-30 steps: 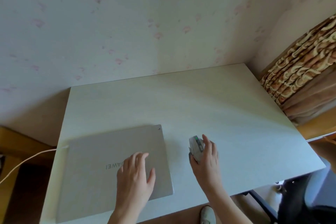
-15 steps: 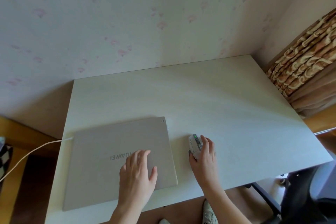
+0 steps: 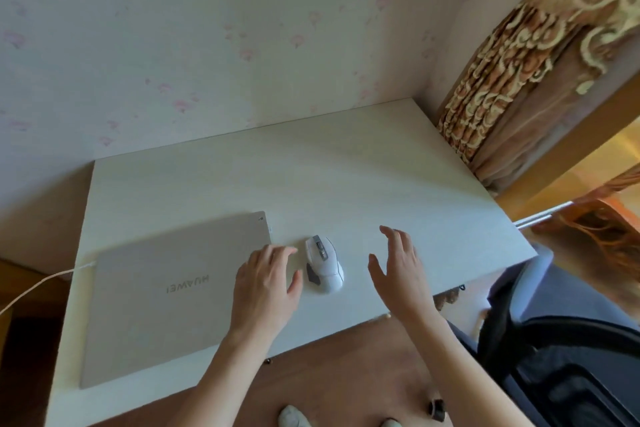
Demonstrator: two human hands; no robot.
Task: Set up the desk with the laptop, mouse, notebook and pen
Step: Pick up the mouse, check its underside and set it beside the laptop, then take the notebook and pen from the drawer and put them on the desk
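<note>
A closed silver laptop [image 3: 166,295] lies on the left half of the white desk [image 3: 346,184], logo upside down to me, with a white cable [image 3: 38,284] plugged into its left side. A white and grey mouse [image 3: 323,263] sits just right of the laptop, alone on the desk. My left hand [image 3: 266,284] rests flat on the laptop's right edge, fingers spread, thumb close to the mouse. My right hand [image 3: 401,267] hovers open to the right of the mouse, apart from it. No notebook or pen is in view.
A wall with pink-flowered paper runs behind the desk. A patterned brown curtain [image 3: 512,62] hangs at the right corner. A dark office chair [image 3: 561,350] stands at the lower right, by the desk's near edge. Wooden floor lies below.
My right hand has let go of the mouse and moved off to its right. My left hand slid to the laptop's right edge. The view shifted to the right.
</note>
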